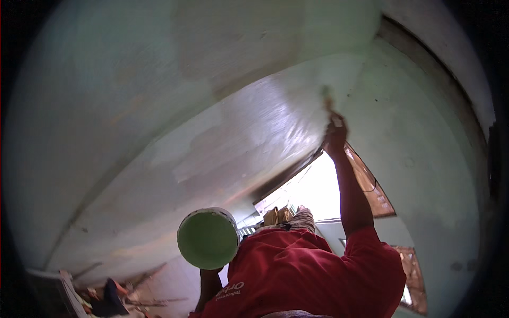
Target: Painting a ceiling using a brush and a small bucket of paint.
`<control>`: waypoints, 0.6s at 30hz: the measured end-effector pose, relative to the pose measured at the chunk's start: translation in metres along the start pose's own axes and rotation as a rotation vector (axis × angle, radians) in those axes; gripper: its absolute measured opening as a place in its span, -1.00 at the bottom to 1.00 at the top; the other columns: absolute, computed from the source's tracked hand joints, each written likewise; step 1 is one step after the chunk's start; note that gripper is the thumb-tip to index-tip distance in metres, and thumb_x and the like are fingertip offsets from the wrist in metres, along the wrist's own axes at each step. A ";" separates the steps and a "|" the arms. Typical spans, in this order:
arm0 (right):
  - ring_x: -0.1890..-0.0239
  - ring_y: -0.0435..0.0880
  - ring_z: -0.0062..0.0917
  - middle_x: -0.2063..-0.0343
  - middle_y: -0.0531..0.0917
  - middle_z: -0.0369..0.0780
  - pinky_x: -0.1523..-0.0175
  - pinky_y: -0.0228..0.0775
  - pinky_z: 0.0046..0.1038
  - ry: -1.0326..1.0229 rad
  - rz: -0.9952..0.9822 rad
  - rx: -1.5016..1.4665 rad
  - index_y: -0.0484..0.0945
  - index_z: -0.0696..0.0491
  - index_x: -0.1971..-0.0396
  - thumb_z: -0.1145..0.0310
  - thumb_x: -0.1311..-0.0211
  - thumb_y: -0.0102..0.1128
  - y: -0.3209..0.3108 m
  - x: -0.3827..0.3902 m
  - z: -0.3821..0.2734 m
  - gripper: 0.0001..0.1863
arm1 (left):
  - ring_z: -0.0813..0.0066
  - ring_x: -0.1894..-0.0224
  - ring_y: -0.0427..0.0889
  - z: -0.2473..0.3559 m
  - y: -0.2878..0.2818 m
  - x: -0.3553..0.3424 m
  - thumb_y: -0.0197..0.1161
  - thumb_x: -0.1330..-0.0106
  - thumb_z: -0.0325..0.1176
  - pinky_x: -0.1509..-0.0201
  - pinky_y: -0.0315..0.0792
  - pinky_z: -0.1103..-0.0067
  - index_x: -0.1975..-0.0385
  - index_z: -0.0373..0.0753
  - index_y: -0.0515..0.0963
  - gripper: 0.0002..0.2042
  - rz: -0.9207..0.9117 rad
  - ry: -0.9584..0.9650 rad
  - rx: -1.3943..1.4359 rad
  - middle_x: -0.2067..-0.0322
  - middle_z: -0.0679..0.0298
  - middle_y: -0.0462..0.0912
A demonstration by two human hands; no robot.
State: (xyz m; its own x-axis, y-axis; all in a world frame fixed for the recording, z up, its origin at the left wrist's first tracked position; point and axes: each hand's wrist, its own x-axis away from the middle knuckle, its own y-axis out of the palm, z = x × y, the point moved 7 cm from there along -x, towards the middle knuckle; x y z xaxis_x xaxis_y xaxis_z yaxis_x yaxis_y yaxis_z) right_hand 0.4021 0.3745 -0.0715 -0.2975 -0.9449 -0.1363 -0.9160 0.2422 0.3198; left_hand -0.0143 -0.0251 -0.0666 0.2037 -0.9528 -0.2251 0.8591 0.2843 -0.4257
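My right hand (335, 133) is raised high at the end of my stretched arm, its fingers closed round the handle of a paintbrush (328, 100). The brush is blurred, and its head is up against the pale green wall surface; I cannot tell whether it touches. At lower left, a round bucket (208, 239) with light green paint inside is held up in front of my red shirt. My left hand (211, 272) grips it from below, mostly hidden behind it. A glossy, wet-looking patch (275, 114) shines on the wall left of the brush.
A bright window opening (313, 188) with a brown wooden frame (371, 185) lies beyond my right arm. Another wooden frame (412, 273) shows at lower right. A dark beam or edge (435, 63) curves along the upper right. Jumbled things (108, 298) lie at lower left.
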 end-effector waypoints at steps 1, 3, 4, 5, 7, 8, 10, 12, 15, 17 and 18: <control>0.72 0.24 -0.79 0.63 0.38 -0.45 0.69 0.04 -0.62 -0.116 0.158 0.141 0.51 -0.03 0.10 0.45 -0.37 0.10 0.002 0.004 -0.042 -0.84 | 0.27 -0.37 0.33 0.005 0.006 0.002 0.49 -0.14 -0.39 -0.41 0.32 0.28 -0.46 -0.13 0.04 -0.09 -0.038 -0.074 0.227 -0.39 0.13 0.24; 0.67 0.26 -0.81 0.61 0.41 -0.43 0.63 0.08 -0.69 -0.077 0.236 0.090 0.45 -0.05 0.02 0.40 -0.41 0.13 -0.012 -0.010 -0.046 -0.80 | 0.26 -0.36 0.35 0.021 0.000 0.003 0.52 -0.11 -0.37 -0.41 0.33 0.29 -0.45 -0.15 0.07 -0.08 0.078 -0.093 0.348 -0.37 0.14 0.28; 0.64 0.29 -0.82 0.57 0.44 -0.42 0.62 0.09 -0.69 -0.112 0.217 0.076 0.45 -0.05 0.01 0.40 -0.40 0.14 -0.003 -0.008 -0.040 -0.79 | 0.26 -0.35 0.35 0.034 -0.004 0.002 0.54 -0.08 -0.36 -0.41 0.32 0.30 -0.44 -0.16 0.09 -0.07 0.089 -0.020 0.234 -0.35 0.14 0.30; 0.61 0.32 -0.82 0.53 0.47 -0.40 0.61 0.11 -0.70 -0.149 0.200 0.058 0.45 -0.04 0.00 0.40 -0.40 0.14 0.007 -0.006 -0.028 -0.78 | 0.26 -0.35 0.36 0.043 -0.006 0.000 0.56 -0.06 -0.35 -0.41 0.32 0.31 -0.43 -0.18 0.10 -0.06 0.098 0.056 0.119 -0.34 0.15 0.32; 0.39 0.56 -0.55 0.19 0.62 -0.20 0.40 0.40 -0.50 -0.445 0.114 0.459 0.47 0.07 -0.04 0.44 -0.40 0.11 0.038 0.015 0.010 -0.75 | 0.27 -0.34 0.38 0.045 -0.010 -0.001 0.61 0.00 -0.31 -0.40 0.32 0.33 -0.41 -0.20 0.13 -0.04 0.101 0.126 -0.073 -0.31 0.15 0.36; 0.19 0.61 -0.26 0.15 0.63 -0.06 0.05 0.45 -0.33 -0.555 0.084 0.610 0.49 0.15 -0.02 0.42 -0.43 0.07 0.095 0.060 0.003 -0.76 | 0.26 -0.33 0.38 0.038 -0.009 0.003 0.60 -0.01 -0.26 -0.41 0.28 0.32 -0.38 -0.19 0.19 -0.08 0.079 0.167 -0.250 -0.30 0.16 0.39; -0.08 0.47 -0.05 -0.04 0.48 0.12 -0.22 0.25 -0.19 -0.574 -0.031 0.864 0.31 0.30 -0.15 0.35 -0.49 -0.04 0.164 0.151 0.039 -0.61 | 0.24 -0.32 0.39 0.022 -0.001 0.003 0.59 -0.03 -0.17 -0.43 0.22 0.30 -0.33 -0.16 0.31 -0.17 0.005 0.270 -0.594 -0.26 0.19 0.45; -0.01 0.51 0.00 0.01 0.46 0.19 -0.08 0.38 -0.17 0.023 -0.326 0.429 0.31 0.32 -0.10 0.29 -0.47 0.01 0.211 0.243 0.036 -0.58 | 0.22 -0.31 0.39 0.008 0.004 0.009 0.58 -0.04 -0.08 -0.45 0.15 0.27 -0.27 -0.13 0.43 -0.24 -0.060 0.348 -0.941 -0.22 0.21 0.52; 0.07 0.58 -0.10 0.03 0.52 0.07 -0.02 0.43 -0.16 0.372 -0.892 0.369 0.43 0.10 -0.07 0.33 -0.42 0.07 0.238 0.313 0.010 -0.70 | 0.22 -0.31 0.39 0.014 -0.004 0.005 0.58 -0.03 -0.11 -0.44 0.18 0.28 -0.29 -0.14 0.39 -0.22 -0.035 0.334 -0.833 -0.23 0.20 0.50; 0.07 0.59 -0.14 0.03 0.54 0.02 0.00 0.44 -0.17 0.141 -0.951 0.357 0.47 0.08 -0.02 0.33 -0.41 0.08 0.235 0.302 0.011 -0.74 | 0.23 -0.31 0.39 0.018 -0.010 0.002 0.59 -0.02 -0.15 -0.43 0.20 0.29 -0.31 -0.15 0.35 -0.18 -0.017 0.313 -0.715 -0.24 0.19 0.48; 0.08 0.59 -0.19 0.03 0.55 -0.02 0.01 0.46 -0.19 -0.097 -1.015 0.347 0.51 0.06 0.04 0.34 -0.39 0.09 0.232 0.292 0.014 -0.78 | 0.24 -0.32 0.39 0.021 -0.012 0.001 0.60 -0.01 -0.16 -0.43 0.21 0.30 -0.32 -0.16 0.33 -0.17 -0.002 0.297 -0.654 -0.25 0.19 0.47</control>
State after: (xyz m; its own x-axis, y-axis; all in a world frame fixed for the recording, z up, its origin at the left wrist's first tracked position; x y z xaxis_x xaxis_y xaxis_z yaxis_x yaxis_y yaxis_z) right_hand 0.0988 0.1582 -0.0503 0.6389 -0.7215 -0.2671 -0.7685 -0.5821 -0.2658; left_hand -0.0145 -0.0314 -0.0428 -0.0139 -0.9105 -0.4132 0.3828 0.3769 -0.8434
